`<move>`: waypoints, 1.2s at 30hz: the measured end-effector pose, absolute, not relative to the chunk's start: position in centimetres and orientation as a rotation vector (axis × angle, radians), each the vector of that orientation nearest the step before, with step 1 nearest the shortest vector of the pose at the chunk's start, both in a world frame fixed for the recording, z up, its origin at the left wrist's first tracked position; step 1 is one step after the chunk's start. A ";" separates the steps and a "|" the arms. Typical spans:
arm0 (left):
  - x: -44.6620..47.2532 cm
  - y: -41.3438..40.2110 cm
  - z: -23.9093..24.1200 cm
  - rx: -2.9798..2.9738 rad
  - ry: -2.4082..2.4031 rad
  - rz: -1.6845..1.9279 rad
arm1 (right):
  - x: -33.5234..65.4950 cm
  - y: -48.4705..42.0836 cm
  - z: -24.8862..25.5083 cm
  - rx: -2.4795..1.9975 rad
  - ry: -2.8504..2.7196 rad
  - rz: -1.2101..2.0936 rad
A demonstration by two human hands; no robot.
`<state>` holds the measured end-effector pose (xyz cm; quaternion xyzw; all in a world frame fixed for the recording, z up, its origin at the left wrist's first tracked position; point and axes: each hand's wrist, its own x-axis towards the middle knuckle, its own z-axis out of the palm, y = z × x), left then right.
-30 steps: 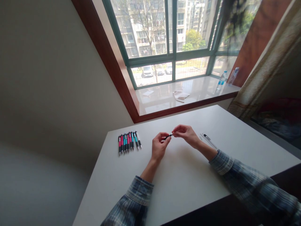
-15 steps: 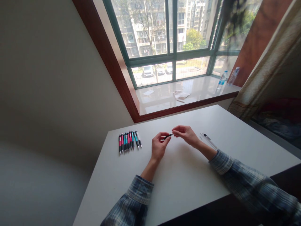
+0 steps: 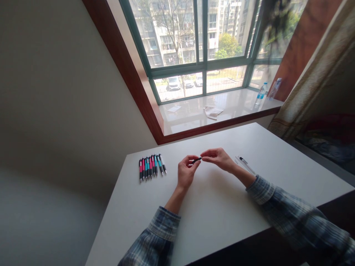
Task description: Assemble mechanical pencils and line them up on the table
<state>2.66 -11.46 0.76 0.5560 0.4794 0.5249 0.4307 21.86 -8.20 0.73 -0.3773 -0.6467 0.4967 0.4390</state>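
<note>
My left hand pinches a short black pen part between thumb and fingers, above the white table. It looks like a pen's grip section, though the fingers cover much of it. From the right, my right hand closes its thumb and fingertips on the far end of the same part. Whether a separate small tip sits in those fingertips is too small to make out. Off to the left lies a row of several pink, blue and white click pens with black grips.
Beyond my right wrist lie white pen parts with a black clip, partly behind the forearm. A windowsill behind the table carries a crumpled cloth, a paper and plastic bottles. A wall borders the left side.
My right fingertips have come slightly closer to the left hand, over the end of the black part. The silvery tip seen there before is now mostly covered. The row of pens is unchanged.
</note>
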 end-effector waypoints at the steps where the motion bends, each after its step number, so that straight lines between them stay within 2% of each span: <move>1: 2.6 -11.4 0.7 1.384 1.194 1.314 | 21.9 -8.2 0.7 -0.932 -1.616 1.235; 11: 2.7 -11.3 0.3 1.413 1.192 1.304 | 22.0 -8.4 0.6 -1.053 -1.807 1.017; 25: 2.8 -11.5 0.4 1.456 1.197 1.291 | 22.0 -8.6 0.8 -1.057 -1.887 0.937; 36: 2.9 -11.4 0.4 1.459 1.200 1.292 | 22.1 -8.9 1.3 -0.977 -1.961 0.996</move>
